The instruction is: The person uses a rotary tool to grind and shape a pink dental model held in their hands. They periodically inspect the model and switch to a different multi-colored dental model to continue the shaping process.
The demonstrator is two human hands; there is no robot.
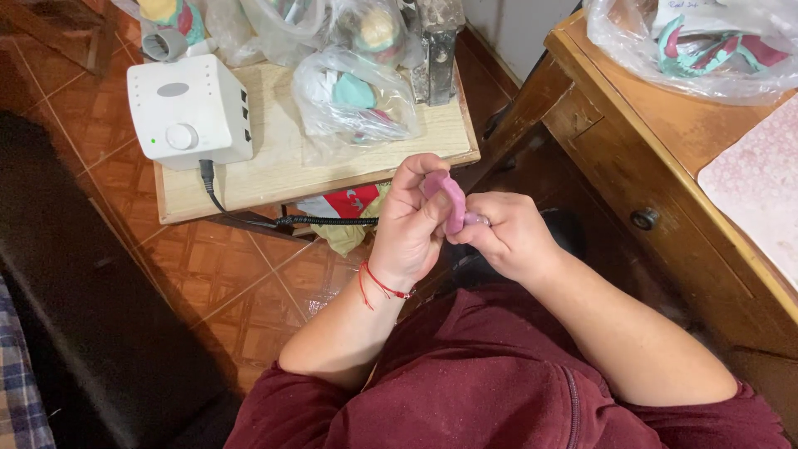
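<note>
Nearest the camera, above a dark red shirt (499, 391), both hands meet in the air over the lap. The left hand (409, 224), with a red string bracelet (378, 287) at the wrist, is curled around a pink curved piece (453, 199), thumb and fingers closed on its upper part. The right hand (511, 237) pinches the lower end of the same piece from the other side. The piece is a narrow arc; its long axis runs roughly up and down in the view, leaning slightly, with the upper end toward the low wooden surface (283, 158) beyond. A black coiled cord (324, 221) runs under that surface's near edge, just beside a red and white printed wrapper (345, 202) and a yellow cloth (349, 237). On the surface stands a white box-shaped device (189, 110) with a round knob, and beside it a clear plastic bag (353, 100) holding teal and pink shapes; more clear bags crowd the far edge. To the right, a wooden desk (665, 158) with a round drawer knob carries another clear bag (706, 41) of teal and red pieces.
</note>
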